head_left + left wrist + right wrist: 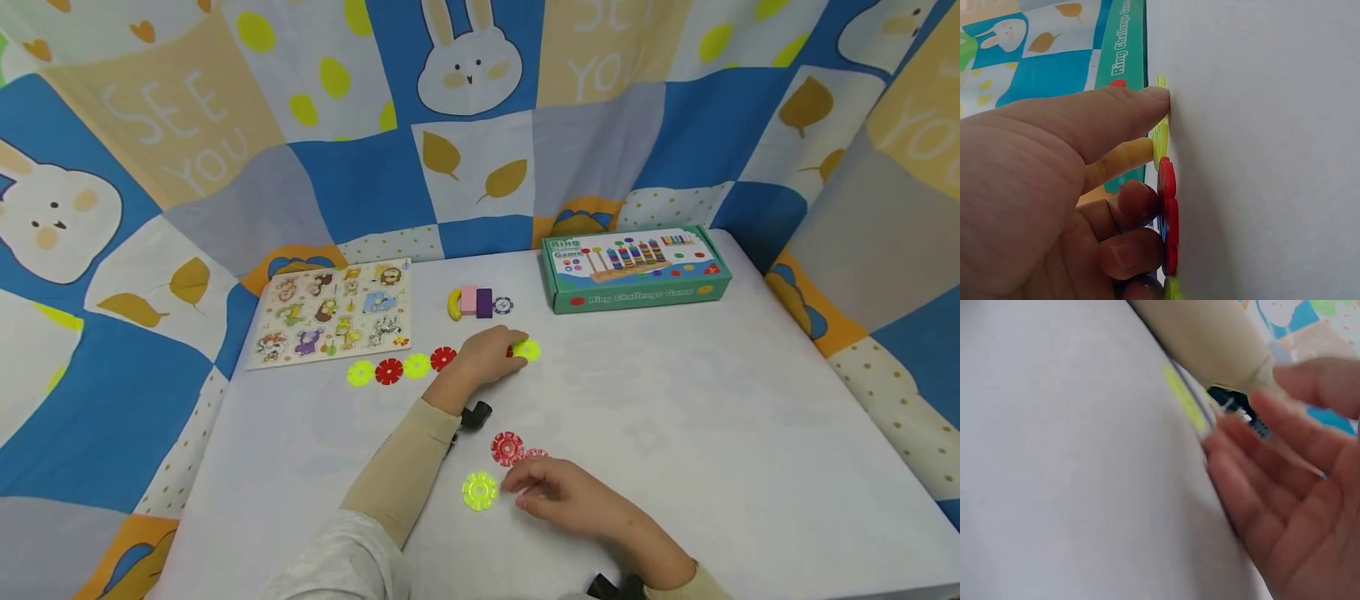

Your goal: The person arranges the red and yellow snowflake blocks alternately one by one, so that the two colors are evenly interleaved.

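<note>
In the head view my left hand (489,354) is at the right end of a row of notched plastic discs. Its thumb and index finger pinch the edges of a yellow-green notched disc (529,350), which lies on the tabletop. The other fingertips touch a red notched disc (1169,219) in the left wrist view. Part of the row is hidden under this hand. My right hand (573,500) hovers with loosely bent fingers, holding nothing. Beside its fingertips lies a loose yellow-green disc (479,492), and just beyond are a red disc (507,448) and another partly covered red one.
An animal puzzle board (330,315) lies at the back left. Small pieces, including a yellow banana shape (454,304) and a purple block (484,303), stand behind the row. A green Ring Challenge Game box (637,271) is at the back right. Patterned cloth (360,183) hangs around the table.
</note>
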